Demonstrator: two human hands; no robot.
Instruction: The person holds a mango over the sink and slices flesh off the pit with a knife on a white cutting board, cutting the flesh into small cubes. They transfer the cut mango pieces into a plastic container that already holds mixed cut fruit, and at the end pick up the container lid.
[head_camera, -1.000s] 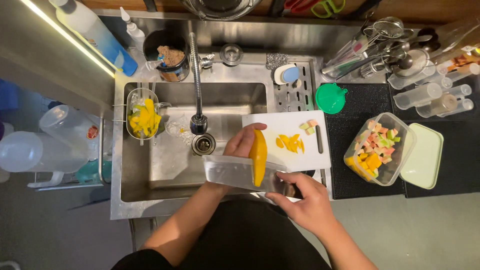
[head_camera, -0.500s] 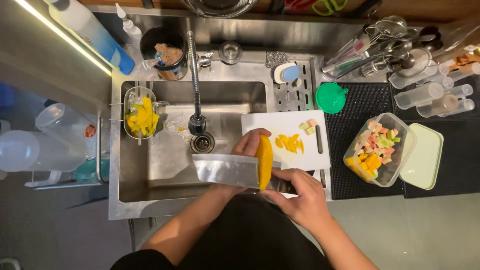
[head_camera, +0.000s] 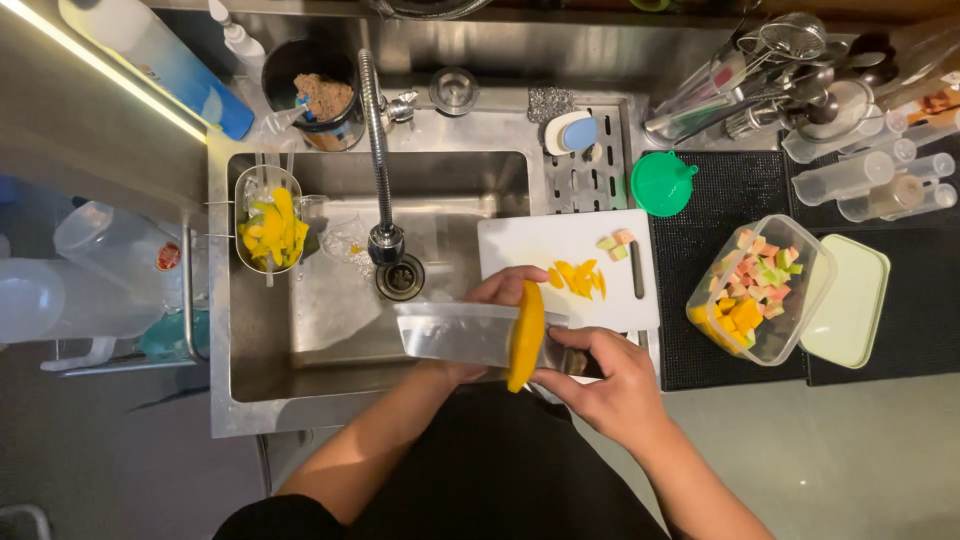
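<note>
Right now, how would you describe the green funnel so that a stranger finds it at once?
Start at the steel sink and go right, past the white cutting board. On the black mat behind the board's far right corner lies the green funnel, the only bright green, round thing there.

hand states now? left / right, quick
Left hand: closed on the yellow fruit slice, mostly hidden behind the cleaver blade.
Right hand: closed on the cleaver handle, blade against the slice.
</note>
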